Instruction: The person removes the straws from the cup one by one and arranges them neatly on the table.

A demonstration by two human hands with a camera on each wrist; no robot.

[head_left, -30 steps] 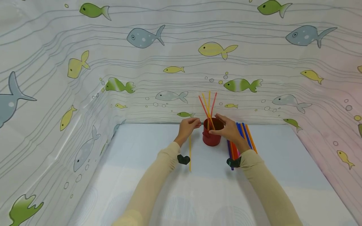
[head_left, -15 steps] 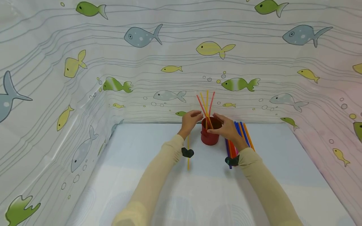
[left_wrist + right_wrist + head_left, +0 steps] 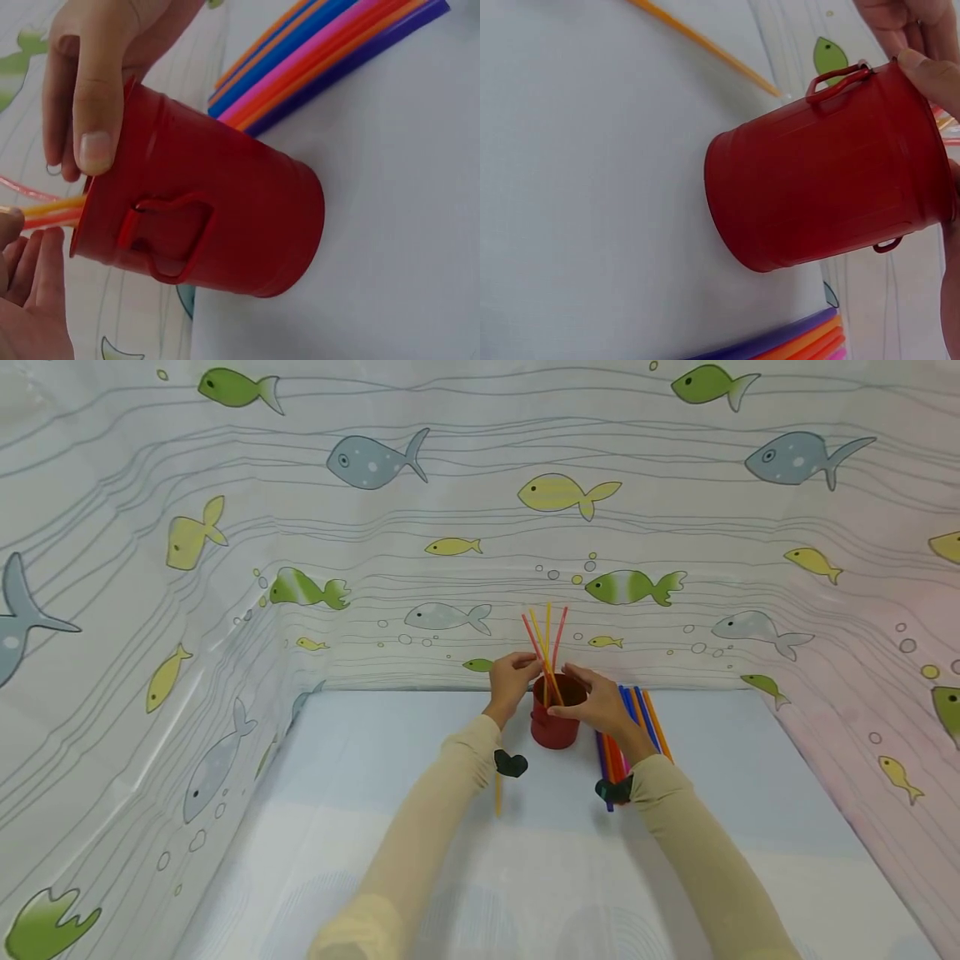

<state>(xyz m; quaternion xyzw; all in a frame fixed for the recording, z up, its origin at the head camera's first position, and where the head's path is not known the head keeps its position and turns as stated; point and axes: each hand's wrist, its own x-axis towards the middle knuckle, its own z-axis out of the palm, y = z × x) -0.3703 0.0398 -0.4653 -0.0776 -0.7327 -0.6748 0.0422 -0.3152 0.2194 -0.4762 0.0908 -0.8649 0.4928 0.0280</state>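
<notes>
A small red metal bucket with little side handles stands on the table and holds several thin red and yellow straws, which lean out of its mouth. My right hand grips the bucket's rim from the right, its thumb on the outer wall in the left wrist view. At the rim's left side, my left hand pinches the straws between thumb and fingers just above the bucket. Beneath my left wrist lies one yellow-orange straw, partly covered by the sleeve in the head view.
To the right of the bucket, thicker blue, orange, red, pink and purple tubes lie side by side, partly under my right forearm. A fish-patterned sheet rises behind the white table and along both sides.
My left hand has moved right, from beside the bucket to the straws at its rim, and now covers more of the loose straw. My right hand stays on the bucket.
</notes>
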